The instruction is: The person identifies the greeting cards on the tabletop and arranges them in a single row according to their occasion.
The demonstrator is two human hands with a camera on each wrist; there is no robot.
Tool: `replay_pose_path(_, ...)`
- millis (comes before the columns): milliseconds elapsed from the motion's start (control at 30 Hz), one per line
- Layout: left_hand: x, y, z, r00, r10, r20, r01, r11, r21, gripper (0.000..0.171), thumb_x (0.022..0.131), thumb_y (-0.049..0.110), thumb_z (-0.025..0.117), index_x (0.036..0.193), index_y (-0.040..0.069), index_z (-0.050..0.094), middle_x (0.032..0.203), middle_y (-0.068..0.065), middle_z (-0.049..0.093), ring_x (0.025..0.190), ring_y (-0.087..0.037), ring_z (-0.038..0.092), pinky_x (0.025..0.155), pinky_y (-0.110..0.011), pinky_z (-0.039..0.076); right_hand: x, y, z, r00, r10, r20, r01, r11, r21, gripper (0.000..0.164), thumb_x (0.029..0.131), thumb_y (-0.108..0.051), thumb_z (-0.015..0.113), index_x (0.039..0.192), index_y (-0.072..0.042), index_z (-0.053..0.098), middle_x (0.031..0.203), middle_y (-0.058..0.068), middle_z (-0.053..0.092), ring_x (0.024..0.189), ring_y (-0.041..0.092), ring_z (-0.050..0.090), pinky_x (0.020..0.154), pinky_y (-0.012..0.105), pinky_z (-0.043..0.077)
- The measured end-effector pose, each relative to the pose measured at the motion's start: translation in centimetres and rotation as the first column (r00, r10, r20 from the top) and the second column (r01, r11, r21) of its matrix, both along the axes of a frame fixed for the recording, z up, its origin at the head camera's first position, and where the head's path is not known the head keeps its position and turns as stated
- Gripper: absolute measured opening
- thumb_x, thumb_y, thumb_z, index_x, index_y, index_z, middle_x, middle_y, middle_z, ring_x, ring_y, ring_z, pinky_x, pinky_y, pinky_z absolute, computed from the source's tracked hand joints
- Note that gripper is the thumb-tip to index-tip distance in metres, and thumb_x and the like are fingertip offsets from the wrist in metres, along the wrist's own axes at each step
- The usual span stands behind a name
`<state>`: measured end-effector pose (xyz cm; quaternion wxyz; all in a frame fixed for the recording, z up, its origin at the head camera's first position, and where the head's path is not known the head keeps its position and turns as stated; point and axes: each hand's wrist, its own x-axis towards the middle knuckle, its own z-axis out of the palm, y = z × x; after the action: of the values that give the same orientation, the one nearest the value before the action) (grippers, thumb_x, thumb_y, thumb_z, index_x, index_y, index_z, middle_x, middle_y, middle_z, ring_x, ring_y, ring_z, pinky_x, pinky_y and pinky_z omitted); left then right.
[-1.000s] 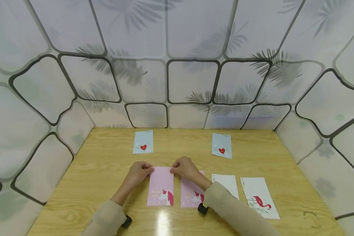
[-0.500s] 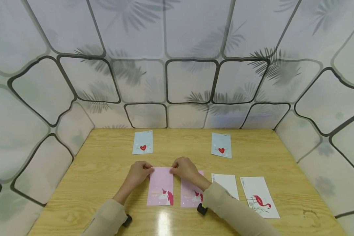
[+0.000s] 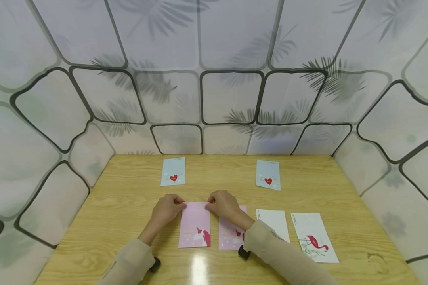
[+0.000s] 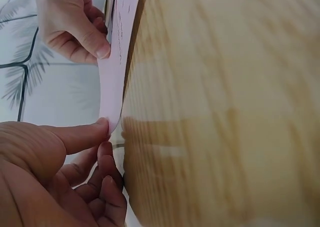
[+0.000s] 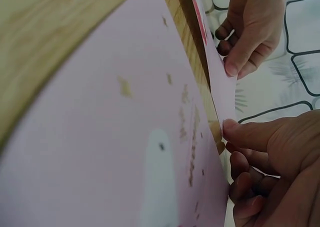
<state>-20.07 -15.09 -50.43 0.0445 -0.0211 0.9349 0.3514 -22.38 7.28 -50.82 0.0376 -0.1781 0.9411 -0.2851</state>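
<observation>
A pink unicorn card point(image 3: 195, 217) lies before me on the wooden table, its far edge lifted slightly in the wrist views. My left hand point(image 3: 167, 208) pinches its far left corner between thumb and fingers. At the far right corner, my right hand point(image 3: 224, 205) pinches it the same way. In the left wrist view the card point(image 4: 113, 82) bends a little between both thumbs. A second pink unicorn card point(image 3: 228, 227) lies just to the right, partly covered by my right hand and forearm; it looms large in the right wrist view.
Two light blue heart cards point(image 3: 172, 168) lie apart near the table's back edge. To the right are a white card point(image 3: 274, 219), partly behind my right sleeve, and a white flamingo card point(image 3: 310, 225). A patterned cloth wall point(image 3: 232, 99) encloses the back and sides.
</observation>
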Motion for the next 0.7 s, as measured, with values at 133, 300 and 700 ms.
replay_pose_path(133, -0.05, 0.18, -0.07, 1.000, 0.002, 0.013, -0.002, 1.000, 0.003, 0.010, 0.091, 0.017, 0.079, 0.092, 0.007, 0.076, 0.077, 0.000, 0.066, 0.066, -0.016, 0.055, 0.056, -0.028, 0.043, -0.08, -0.05, -0.25, 1.000, -0.003, -0.020, 0.003, 1.000, 0.014, 0.015, 0.087, -0.024, 0.085, 0.087, -0.011, 0.077, 0.079, -0.006, 0.067, 0.066, 0.006, 0.052, 0.060, 0.024, 0.046)
replay_pose_path(300, 0.07, 0.38, 0.00, 1.000, 0.007, 0.006, -0.007, 1.000, 0.003, 0.011, 0.089, 0.014, 0.080, 0.092, 0.006, 0.075, 0.078, -0.001, 0.066, 0.068, -0.017, 0.056, 0.058, -0.028, 0.044, -0.11, -0.06, -0.45, 0.999, -0.011, -0.032, 0.012, 0.999, 0.030, 0.017, 0.087, -0.025, 0.086, 0.087, -0.011, 0.077, 0.081, -0.006, 0.067, 0.070, 0.007, 0.055, 0.063, 0.025, 0.048)
replay_pose_path(700, 0.10, 0.49, -0.02, 1.000, 0.019, -0.009, -0.019, 0.999, 0.035, 0.013, 0.088, 0.010, 0.081, 0.092, 0.002, 0.071, 0.080, -0.003, 0.066, 0.069, -0.017, 0.057, 0.060, -0.028, 0.047, -0.09, -0.08, -0.40, 0.998, -0.018, -0.061, 0.020, 0.999, 0.044, 0.020, 0.085, -0.027, 0.087, 0.088, -0.010, 0.077, 0.085, -0.003, 0.069, 0.072, 0.008, 0.056, 0.064, 0.025, 0.050)
